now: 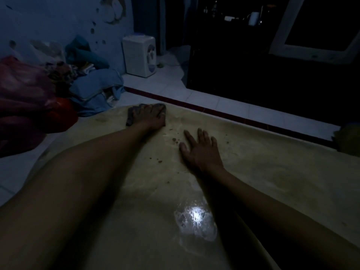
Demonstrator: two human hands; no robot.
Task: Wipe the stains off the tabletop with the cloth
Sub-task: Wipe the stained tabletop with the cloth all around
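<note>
Grey cloth (130, 117) under left grip (151, 116), flat

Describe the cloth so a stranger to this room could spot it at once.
Start at the pale yellowish tabletop and follow the left arm to the far edge. Under the left hand lies the cloth, a dark grey rag, far larger than the small brown stains nearby.

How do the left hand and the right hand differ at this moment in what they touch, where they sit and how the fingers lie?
The left hand rests on the dark cloth at the far edge of the tabletop; the right hand lies on bare tabletop, nearer the person. The left hand's fingers bend slightly over the cloth; the right hand's fingers are straight and spread. Brown stains lie between them, just left of the right hand. Both are palm down.
</note>
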